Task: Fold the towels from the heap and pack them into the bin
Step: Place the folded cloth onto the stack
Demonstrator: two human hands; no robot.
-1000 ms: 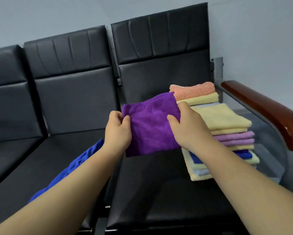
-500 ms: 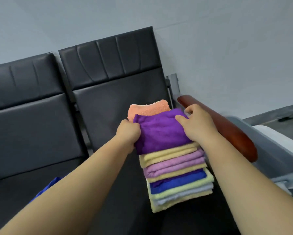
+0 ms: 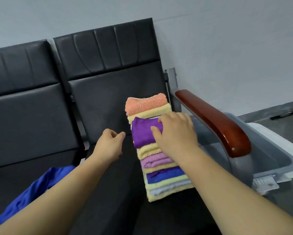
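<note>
Fingers (image 3: 169,117) of the right hand (image 3: 176,133) lie spread and only lightly bent on a folded purple towel (image 3: 143,133), resting on it rather than clenched round it, with the thumb stretched across the cloth towards the left. The purple towel is the top layer of a stack of folded towels (image 3: 159,170) — yellow, lilac, blue and pale grey below it — that stands on the black padded surface (image 3: 108,192) near its right edge. Just behind, towards the back edge and touching the backrest, an orange towel (image 3: 145,103) sits on a yellow one.

The left hand (image 3: 108,145) hovers just left of the stack, not touching it; its fingers (image 3: 121,134) are loosely curled and released, holding nothing.

A polished wooden armrest (image 3: 218,122) runs along the right edge of the surface. Beyond it, lower down, stands the grey bin (image 3: 274,155) on a white sheet (image 3: 278,139) — how much lies inside cannot be told, as the armrest hides part of it. At the near left of the surface a crumpled blue cloth (image 3: 40,187) lies partly under the left forearm.
</note>
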